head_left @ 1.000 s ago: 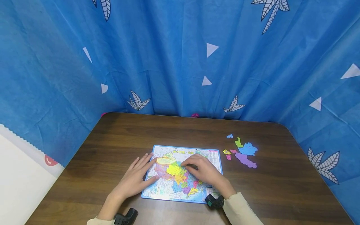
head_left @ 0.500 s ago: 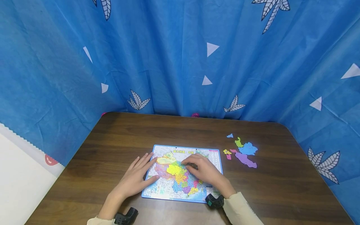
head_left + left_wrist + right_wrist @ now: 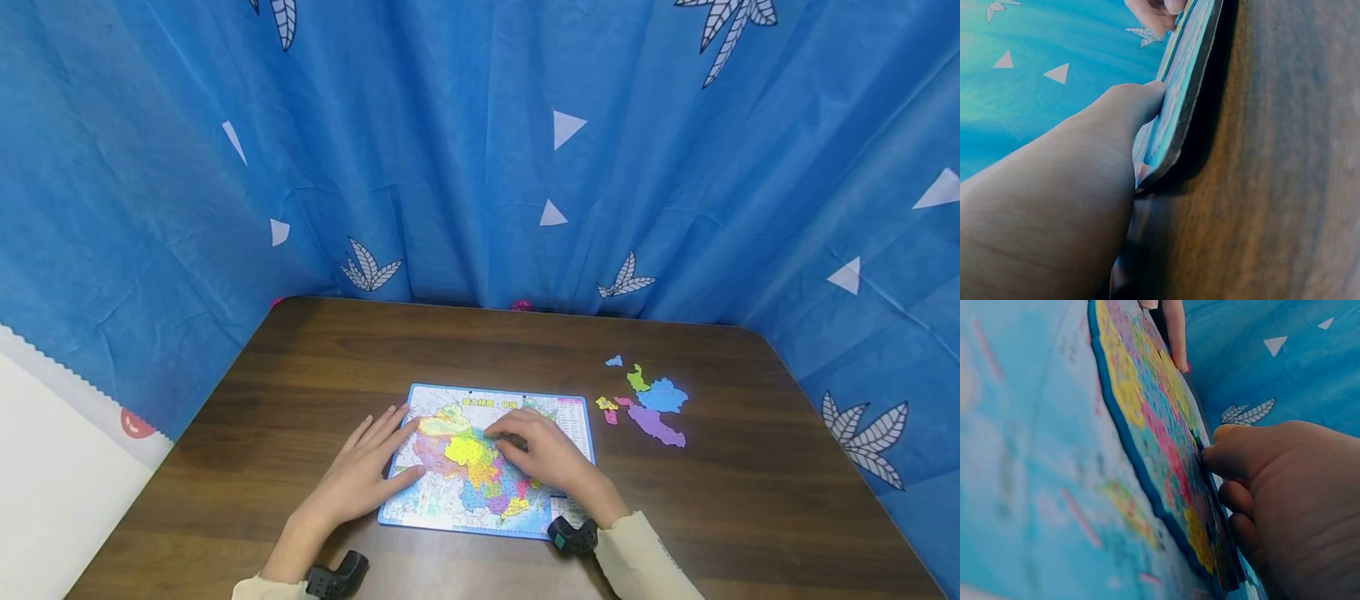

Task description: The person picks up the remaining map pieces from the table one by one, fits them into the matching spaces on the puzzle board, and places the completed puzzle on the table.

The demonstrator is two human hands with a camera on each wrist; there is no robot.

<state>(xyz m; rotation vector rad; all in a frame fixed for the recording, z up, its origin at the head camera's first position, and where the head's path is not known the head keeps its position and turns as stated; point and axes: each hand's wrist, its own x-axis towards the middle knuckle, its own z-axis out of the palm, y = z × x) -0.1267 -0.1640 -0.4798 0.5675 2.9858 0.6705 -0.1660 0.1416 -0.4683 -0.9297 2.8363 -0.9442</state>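
Observation:
A blue-rimmed map puzzle board (image 3: 435, 521) lies on the table, with several coloured pieces fitted together on it, such as a yellow piece (image 3: 465, 451). My left hand (image 3: 365, 479) rests on the board's left side, fingers spread and thumb on its surface; the left wrist view shows that thumb (image 3: 1141, 100) at the board's edge. Over the upper middle of the map, my right hand (image 3: 542, 450) has curled fingers and pinches a puzzle piece (image 3: 1210, 481) at the map. Only the piece's dark edge shows clearly; the hand hides most of it.
Loose pieces lie right of the board: a purple one (image 3: 656, 426), a large blue one (image 3: 663, 396), a green one (image 3: 637, 378), a small blue one (image 3: 614, 361), a yellow one (image 3: 607, 404) and pink ones. A blue curtain (image 3: 450, 167) hangs behind the wooden table (image 3: 750, 467).
Both hands hold nearly the same places throughout. The whole head view has shifted very slightly; the board and loose pieces lie as before.

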